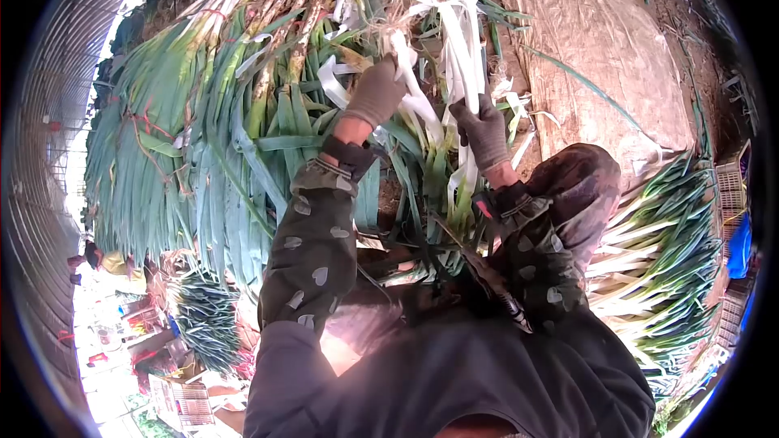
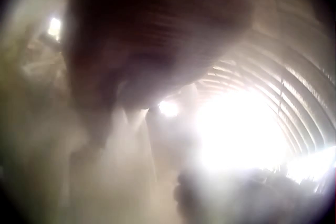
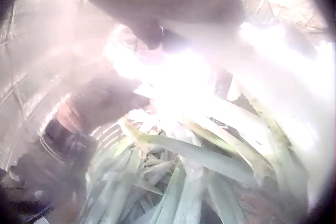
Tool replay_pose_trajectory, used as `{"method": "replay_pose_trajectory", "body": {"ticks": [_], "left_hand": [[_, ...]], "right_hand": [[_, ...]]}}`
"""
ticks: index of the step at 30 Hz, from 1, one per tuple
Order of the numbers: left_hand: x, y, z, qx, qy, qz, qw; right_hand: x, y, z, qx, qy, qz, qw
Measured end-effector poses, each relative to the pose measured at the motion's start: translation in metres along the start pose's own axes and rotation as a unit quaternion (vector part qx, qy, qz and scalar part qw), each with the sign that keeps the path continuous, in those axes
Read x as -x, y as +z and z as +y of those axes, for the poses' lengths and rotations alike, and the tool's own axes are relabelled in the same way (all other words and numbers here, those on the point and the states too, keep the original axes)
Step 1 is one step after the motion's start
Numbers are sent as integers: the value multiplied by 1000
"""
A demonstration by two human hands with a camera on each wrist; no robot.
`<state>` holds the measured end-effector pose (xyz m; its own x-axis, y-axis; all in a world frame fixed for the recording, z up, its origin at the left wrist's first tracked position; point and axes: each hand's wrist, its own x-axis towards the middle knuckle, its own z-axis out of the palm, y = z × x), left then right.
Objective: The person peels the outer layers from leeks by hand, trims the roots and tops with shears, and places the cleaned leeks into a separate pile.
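Both hands wear gloves and are at work in front of the seated person. The left hand (image 1: 377,96) has its fingers curled round a pale leek (image 1: 419,107), close to its root end; the leek slants down from the hand toward the person. The left wrist view is heavily blurred and shows only a dark hand above a pale stem.

The right hand (image 1: 485,131) has its fingers closed round a group of white stalks (image 1: 460,49), whose root ends point up and away from the person and whose greener parts run below the hand. The exact number of stalks cannot be told. In the right wrist view glare hides part of the grip.

The leek and the white stalks are side by side, between a large leek pile (image 1: 219,126) on the person's left and a tan sheet (image 1: 604,57) on the right. The pile has long green leaves pointing toward the person and carries red ties (image 1: 148,123).

A row of leeks (image 1: 649,268) lies beyond the right knee (image 1: 578,182), white ends inward. A smaller leek stack (image 1: 203,316) is at the lower left, with a crate (image 1: 182,402) near it. A blue item (image 1: 739,248) is at the far right edge. A ribbed, curved wall (image 1: 49,57) stands along the left.
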<state>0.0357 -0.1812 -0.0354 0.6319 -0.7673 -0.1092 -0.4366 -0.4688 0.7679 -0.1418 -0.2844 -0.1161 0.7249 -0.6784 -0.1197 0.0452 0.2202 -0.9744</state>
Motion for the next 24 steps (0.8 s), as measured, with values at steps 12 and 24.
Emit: {"method": "replay_pose_trajectory", "body": {"ticks": [12, 24], "left_hand": [[55, 4, 45, -348, 139, 29, 927], [33, -29, 28, -333, 127, 167, 919]], "right_hand": [[13, 14, -4, -66, -42, -178, 981], [21, 8, -30, 19, -55, -243, 968]]}}
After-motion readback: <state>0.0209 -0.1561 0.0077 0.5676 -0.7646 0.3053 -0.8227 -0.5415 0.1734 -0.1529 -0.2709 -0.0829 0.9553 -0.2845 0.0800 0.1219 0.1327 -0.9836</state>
